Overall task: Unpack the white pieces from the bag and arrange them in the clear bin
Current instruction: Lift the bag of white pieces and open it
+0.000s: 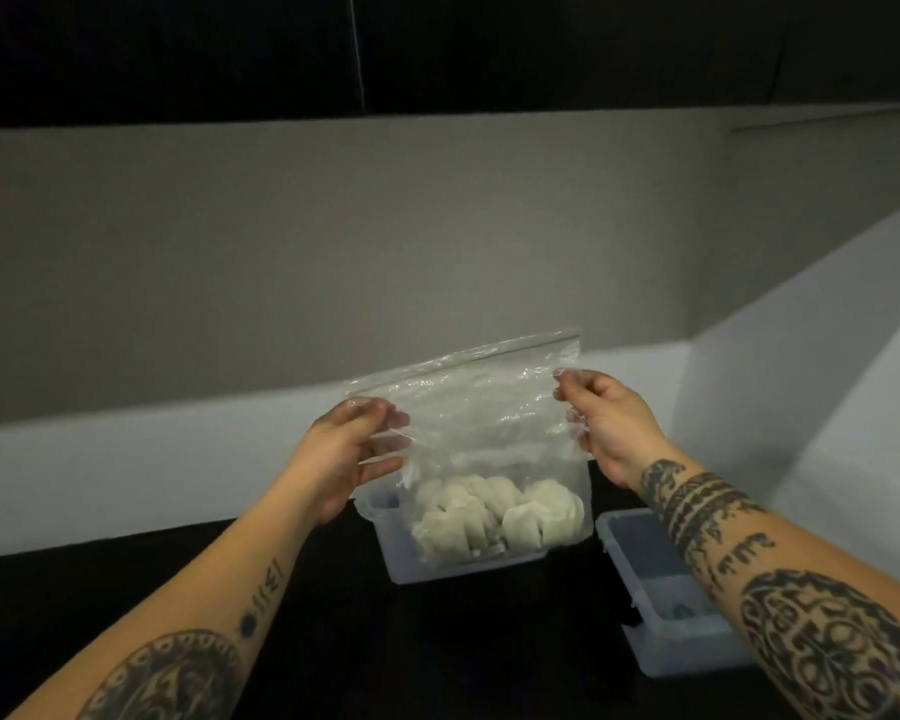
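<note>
Bag (468, 439) up in the air, pinched at its sides by left grip (344, 449) and right grip (601, 423). White pieces (494, 517) low inside, above bin (411, 558) on counter (333, 641).

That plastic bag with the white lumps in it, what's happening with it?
A person holds the clear zip bag up with both hands, the left hand pinching its left side and the right hand its right. The white pieces are all still bunched at the bottom of the bag. Behind it on the dark counter sits a clear bin, with a second one to the right.
</note>
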{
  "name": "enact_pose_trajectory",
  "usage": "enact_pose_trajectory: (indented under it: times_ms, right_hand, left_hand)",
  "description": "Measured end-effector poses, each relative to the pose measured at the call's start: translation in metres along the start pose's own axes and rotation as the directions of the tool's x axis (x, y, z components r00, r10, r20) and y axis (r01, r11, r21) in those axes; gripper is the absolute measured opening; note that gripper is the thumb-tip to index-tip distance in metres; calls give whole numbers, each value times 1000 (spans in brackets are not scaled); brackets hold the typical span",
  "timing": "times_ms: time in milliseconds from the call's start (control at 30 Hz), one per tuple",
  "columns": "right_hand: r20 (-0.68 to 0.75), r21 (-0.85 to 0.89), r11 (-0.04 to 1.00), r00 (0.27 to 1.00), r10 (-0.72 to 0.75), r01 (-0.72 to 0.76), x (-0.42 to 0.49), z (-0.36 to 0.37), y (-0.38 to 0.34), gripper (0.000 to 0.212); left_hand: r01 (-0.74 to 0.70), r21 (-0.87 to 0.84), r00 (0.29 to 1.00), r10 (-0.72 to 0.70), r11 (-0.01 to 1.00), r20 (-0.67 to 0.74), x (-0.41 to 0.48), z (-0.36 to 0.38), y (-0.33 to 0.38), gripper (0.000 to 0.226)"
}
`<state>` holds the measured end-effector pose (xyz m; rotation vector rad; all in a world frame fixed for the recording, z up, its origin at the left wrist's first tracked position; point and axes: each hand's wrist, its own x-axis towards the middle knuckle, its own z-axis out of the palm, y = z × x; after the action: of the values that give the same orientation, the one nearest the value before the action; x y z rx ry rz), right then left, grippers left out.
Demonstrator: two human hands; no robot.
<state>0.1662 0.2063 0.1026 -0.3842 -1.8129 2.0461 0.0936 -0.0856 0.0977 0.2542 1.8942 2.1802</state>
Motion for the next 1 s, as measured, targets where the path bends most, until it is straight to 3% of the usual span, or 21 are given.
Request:
enact_pose_trajectory:
  times_ms: [167,267,433,533,667,833,1000]
  right_hand:
    - [-36,-40,998,999,36,-38,-27,-8,48,16]
    - [-55,-101,991,995,82,-87,-40,-9,80,18]
    - [-80,-240,951,980,182,-196,-59,-17,133,24]
    - [-120,-205,959,978,173,-195,-64,-22,141,21]
    - [-127,-120,990,990,57,-73,-63,-28,126,19]
    - [-54,-180,983,998,32,-41,-57,-31,123,14]
    - [63,-182,981,995,77,-64,-44,-33,118,17]
  left_hand:
    - [96,65,995,-96,993,7,-23,-15,-45,22]
    - [227,84,973,-230,970,29,-34,-29,-69,22]
    - [363,361,895,-429,859,121,-49,-40,-95,29]
    - [315,401,900,-405,860,162,-50,-34,-96,30]
    - [209,426,913,-332,880,238,-46,-23,-76,44]
    - [-35,664,933,-213,747,289,-26,35,-60,23]
    - [-126,704,945,-131,699,299,-2,107,-66,10]
